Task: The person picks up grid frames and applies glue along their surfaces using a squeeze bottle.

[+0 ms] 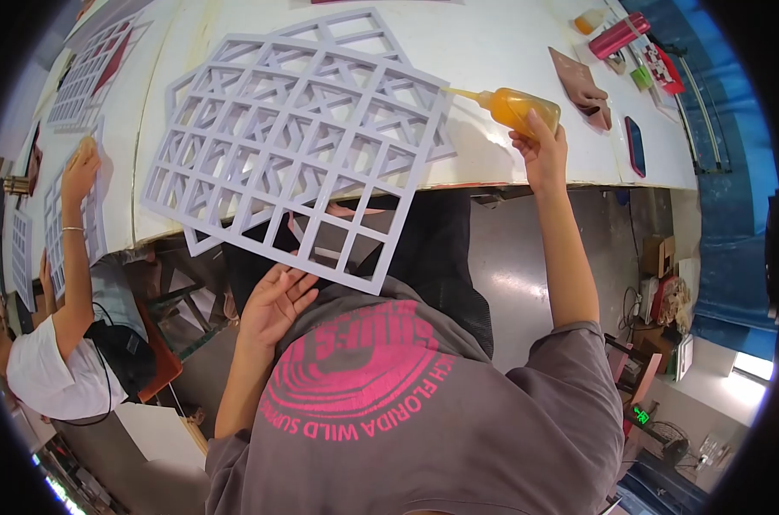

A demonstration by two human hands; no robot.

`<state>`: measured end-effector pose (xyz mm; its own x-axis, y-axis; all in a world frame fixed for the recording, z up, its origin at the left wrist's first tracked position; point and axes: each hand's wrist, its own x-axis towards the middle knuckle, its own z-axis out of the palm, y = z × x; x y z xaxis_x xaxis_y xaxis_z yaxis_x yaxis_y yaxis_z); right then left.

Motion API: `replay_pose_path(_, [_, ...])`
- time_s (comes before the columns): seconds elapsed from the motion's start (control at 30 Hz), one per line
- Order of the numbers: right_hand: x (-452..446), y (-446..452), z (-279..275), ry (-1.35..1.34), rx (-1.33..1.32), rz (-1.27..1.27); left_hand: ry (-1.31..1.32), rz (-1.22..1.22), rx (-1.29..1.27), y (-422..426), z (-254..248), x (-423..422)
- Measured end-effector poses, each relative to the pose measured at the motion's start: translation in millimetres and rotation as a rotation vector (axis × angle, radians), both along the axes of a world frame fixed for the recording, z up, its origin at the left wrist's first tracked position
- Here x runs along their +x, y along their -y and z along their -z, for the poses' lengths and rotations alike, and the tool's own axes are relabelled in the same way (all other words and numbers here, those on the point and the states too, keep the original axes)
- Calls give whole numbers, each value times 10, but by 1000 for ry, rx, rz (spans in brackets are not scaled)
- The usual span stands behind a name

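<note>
A pale grey lattice frame (pixel 321 124) lies tilted on top of other similar frames, its near corner reaching past the table's edge towards my body. My left hand (pixel 279 300) is under that near edge, palm up, with fingertips at the frame's border and the thumb hidden behind or beside it. In my right hand (pixel 540 142) is a squeeze bottle (pixel 514 110) of orange-yellow liquid, held on its side. Its thin nozzle points left and meets the upper right corner of the top frame.
On the white table (pixel 484 43) are a brown cloth piece (pixel 581 90), a phone (pixel 635 146) and a pink-red bottle (pixel 619 35). At the left, a co-worker's hand (pixel 82 167) is over another lattice frame (pixel 97 215). More frames (pixel 89 73) lie at the upper left.
</note>
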<state>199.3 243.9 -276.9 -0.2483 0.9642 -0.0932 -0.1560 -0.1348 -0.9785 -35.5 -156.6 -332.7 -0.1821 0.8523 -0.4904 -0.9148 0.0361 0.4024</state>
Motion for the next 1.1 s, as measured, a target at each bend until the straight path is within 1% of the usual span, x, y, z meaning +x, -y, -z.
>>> replay_pose_path(0.07, [-14, -38, 3, 27, -13, 14, 10, 56, 22, -14, 7, 43])
replay_pose_path(0.17, [82, 21, 33, 29, -15, -18, 31, 72, 25, -57, -17, 54])
replay_pose_path(0.23, [160, 170, 31, 33, -24, -34, 36, 79, 26, -58, -27, 50])
replay_pose_path(0.33, [330, 482, 40, -5, -58, -134, 37, 89, 29, -68, -34, 34])
replay_pose_path(0.53, [547, 1286, -12, 10, -245, -281, 27, 99, 34, -91, -47, 18])
replay_pose_path(0.57, [569, 1412, -24, 5, -277, -303, -1, 100, -4, -103, -68, 23])
replay_pose_path(0.67, [598, 1720, -70, 26, -359, -351, 5, 102, 46, -88, -33, 16])
replay_pose_path(0.7, [635, 1774, -47, 26, -399, -408, 15, 108, 57, -74, -8, 4])
replay_pose_path(0.83, [723, 1707, -5, -85, -610, -531, 9, 104, 75, -62, -14, -19])
replay_pose_path(0.9, [706, 1515, 23, -282, -676, -391, -15, 79, 81, -46, 3, -50])
replay_pose_path(0.93, [678, 1396, 37, -381, -706, -321, -34, 17, 66, -40, -11, -69])
replay_pose_path(1.0, [573, 1098, 6, -459, -676, -233, -76, -107, 37, -25, -53, -115])
replay_pose_path(1.03, [538, 936, 20, -479, -651, -245, -110, -175, -5, -7, -82, -137])
replay_pose_path(1.1, [437, 598, 53, -507, -575, -252, -124, -221, 47, 27, -117, -184])
